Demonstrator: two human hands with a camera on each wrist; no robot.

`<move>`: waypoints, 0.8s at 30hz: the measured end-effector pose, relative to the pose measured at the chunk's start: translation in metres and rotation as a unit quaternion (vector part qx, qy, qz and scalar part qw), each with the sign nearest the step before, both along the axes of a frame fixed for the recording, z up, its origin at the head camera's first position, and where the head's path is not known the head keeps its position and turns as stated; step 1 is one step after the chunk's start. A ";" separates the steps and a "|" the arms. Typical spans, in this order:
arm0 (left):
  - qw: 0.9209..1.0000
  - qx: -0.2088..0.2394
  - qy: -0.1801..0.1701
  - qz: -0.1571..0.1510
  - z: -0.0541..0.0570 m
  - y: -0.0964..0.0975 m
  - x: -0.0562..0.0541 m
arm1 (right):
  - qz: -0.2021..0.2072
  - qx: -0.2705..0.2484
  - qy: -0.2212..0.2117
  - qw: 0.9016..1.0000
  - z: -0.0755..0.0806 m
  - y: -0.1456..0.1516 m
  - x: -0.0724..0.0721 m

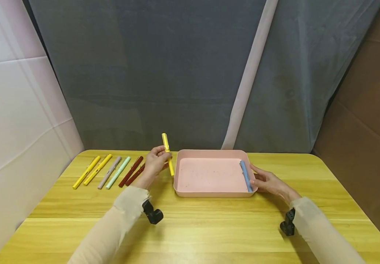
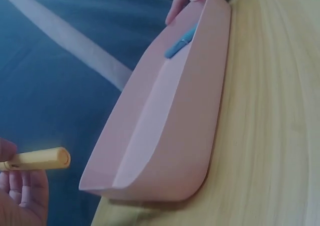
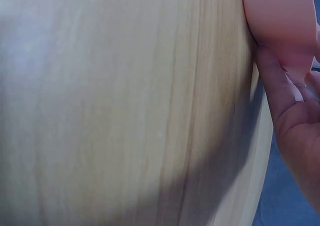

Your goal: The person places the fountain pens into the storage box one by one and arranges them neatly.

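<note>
My left hand [image 1: 155, 161] holds a yellow capped pen [image 1: 165, 142] between thumb and fingers, raised just off the tray's left side and tilted. In the left wrist view, one end of that yellow pen [image 2: 47, 158] points toward the tray. The shallow pink tray [image 1: 209, 154] stands on the table, with one blue pen [image 1: 246, 176] lying along its right wall. At the tray's right side my right hand [image 1: 270, 182] grips the wall near the front corner. Close up in the right wrist view, its fingers [image 3: 275, 80] press against the pink wall [image 3: 280, 15].
Left of the tray lies a row of pens: two yellow pens [image 1: 86, 172], a lilac pen [image 1: 109, 172], a mint pen [image 1: 118, 172] and two dark red pens [image 1: 131, 171]. The wooden table [image 1: 216, 227] meets a grey curtain [image 1: 160, 73] behind.
</note>
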State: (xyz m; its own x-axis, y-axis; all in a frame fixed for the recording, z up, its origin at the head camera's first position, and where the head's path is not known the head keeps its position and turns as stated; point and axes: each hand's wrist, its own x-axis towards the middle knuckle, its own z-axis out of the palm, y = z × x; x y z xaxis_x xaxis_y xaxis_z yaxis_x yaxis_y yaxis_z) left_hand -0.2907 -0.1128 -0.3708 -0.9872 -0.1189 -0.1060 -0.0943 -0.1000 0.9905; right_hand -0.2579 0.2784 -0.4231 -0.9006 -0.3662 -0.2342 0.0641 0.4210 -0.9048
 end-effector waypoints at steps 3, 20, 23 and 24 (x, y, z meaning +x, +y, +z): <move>1.000 0.012 0.004 -0.008 0.000 0.009 0.001 | 0.002 0.001 0.003 1.000 0.001 0.000 0.000; 0.999 0.020 -0.002 -0.045 -0.006 0.072 0.005 | 0.003 -0.020 0.008 1.000 -0.002 0.002 0.001; 0.999 0.018 0.004 -0.051 -0.009 0.081 0.007 | 0.008 -0.020 0.009 1.000 -0.002 0.002 0.001; 0.999 0.013 0.004 -0.052 -0.010 0.083 0.007 | 0.009 -0.020 0.009 1.000 -0.002 0.002 0.002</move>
State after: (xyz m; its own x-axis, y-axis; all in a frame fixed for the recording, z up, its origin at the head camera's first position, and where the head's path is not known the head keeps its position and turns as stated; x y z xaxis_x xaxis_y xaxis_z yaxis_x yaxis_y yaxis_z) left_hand -0.2839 -0.0296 -0.3806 -0.9949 -0.0129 -0.1000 -0.0979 -0.1155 0.9885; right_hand -0.2562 0.2805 -0.4248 -0.8974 -0.3920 -0.2024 0.0400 0.3846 -0.9222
